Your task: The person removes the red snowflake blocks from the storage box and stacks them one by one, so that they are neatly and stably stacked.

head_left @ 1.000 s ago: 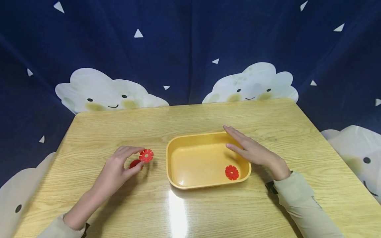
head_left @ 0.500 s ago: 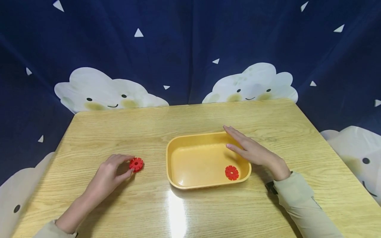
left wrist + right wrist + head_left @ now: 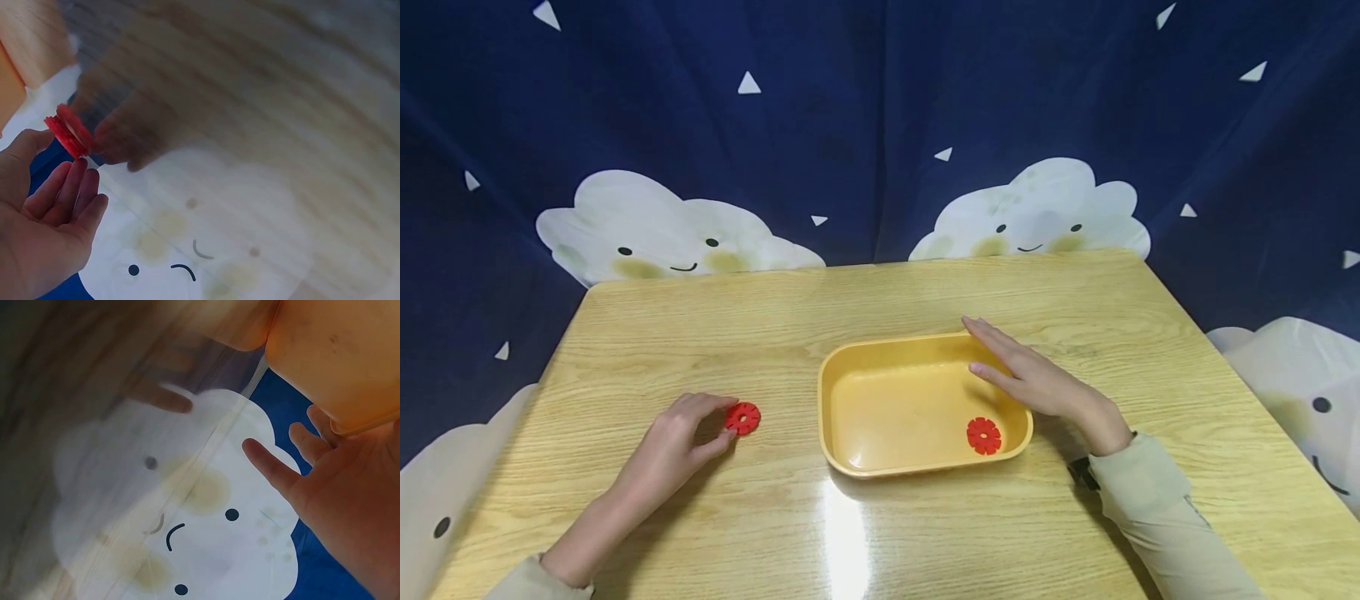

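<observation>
My left hand (image 3: 673,442) has its thumb and index fingertip at opposite sides of a red notched building disc (image 3: 744,419), low at the table left of the tray. The left wrist view shows red discs (image 3: 65,134) edge-on between the thumb and fingertips, with a reflection alongside. Fingers stretched out, my right hand (image 3: 1037,375) rests at the right end of a yellow tray (image 3: 831,417), overlapping its far right rim. A second red notched disc (image 3: 983,436) lies flat in the tray's near right corner. From the right wrist, the tray's outer wall (image 3: 337,362) shows beside the fingers.
A glossy wood-grain table (image 3: 700,325) carries the tray in its middle. Behind it hangs a dark blue curtain (image 3: 850,100) printed with white clouds (image 3: 677,225) and triangles.
My left hand has moved left and down, bringing its red disc over the one on the table and lowering it there. The right hand and tray have stayed put.
</observation>
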Motion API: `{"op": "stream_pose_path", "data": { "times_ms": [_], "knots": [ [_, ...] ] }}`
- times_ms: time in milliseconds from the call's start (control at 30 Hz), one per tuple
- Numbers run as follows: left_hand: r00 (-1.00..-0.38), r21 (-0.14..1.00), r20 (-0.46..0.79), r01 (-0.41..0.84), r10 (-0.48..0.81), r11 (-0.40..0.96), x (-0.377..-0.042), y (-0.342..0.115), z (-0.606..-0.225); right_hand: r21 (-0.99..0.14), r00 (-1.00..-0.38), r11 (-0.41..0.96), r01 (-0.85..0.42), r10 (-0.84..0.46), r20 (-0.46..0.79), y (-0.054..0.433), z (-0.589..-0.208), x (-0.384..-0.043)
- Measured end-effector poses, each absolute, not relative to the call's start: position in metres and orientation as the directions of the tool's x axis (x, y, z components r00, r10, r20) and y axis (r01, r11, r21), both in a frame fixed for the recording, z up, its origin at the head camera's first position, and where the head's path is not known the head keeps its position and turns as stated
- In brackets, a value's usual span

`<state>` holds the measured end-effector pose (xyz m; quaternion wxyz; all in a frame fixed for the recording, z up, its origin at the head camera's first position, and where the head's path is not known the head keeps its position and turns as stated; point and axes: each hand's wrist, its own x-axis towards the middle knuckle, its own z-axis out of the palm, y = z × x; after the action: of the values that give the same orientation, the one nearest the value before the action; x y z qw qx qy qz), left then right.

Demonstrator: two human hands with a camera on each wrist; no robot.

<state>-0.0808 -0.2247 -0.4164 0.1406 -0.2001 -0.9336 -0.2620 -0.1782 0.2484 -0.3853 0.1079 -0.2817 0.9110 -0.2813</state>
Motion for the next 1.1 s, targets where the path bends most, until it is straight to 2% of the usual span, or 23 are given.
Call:
{"op": "stream_pose_path", "data": {
  "times_ms": [200,433,700,933,1100],
  "knots": [
    [-0.881,0.432,0.362,0.447,0.304,0.783,-0.081,-0.224,-0.414,-0.57,-0.816,0.683,-0.456,-0.576,-0.038,0.249,-0.386,-0.178],
    [-0.854,0.448,0.413,0.492,0.315,0.746,-0.089,-0.205,-0.392,-0.575,-0.816,0.68,-0.455,-0.577,-0.037,0.25,-0.385,-0.179],
    [-0.796,0.516,0.432,0.604,0.424,0.607,-0.103,-0.147,-0.37,-0.575,-0.817,0.681,-0.453,-0.575,-0.037,0.25,-0.385,-0.179],
    [-0.758,0.595,0.35,0.634,0.551,0.494,-0.114,-0.085,-0.362,-0.57,-0.819,0.689,-0.447,-0.572,-0.048,0.249,-0.384,-0.179],
    [-0.698,0.626,0.28,0.653,0.659,0.427,-0.123,-0.043,-0.368,-0.577,-0.821,0.686,-0.443,-0.57,-0.047,0.249,-0.384,-0.178]
  ]
}}
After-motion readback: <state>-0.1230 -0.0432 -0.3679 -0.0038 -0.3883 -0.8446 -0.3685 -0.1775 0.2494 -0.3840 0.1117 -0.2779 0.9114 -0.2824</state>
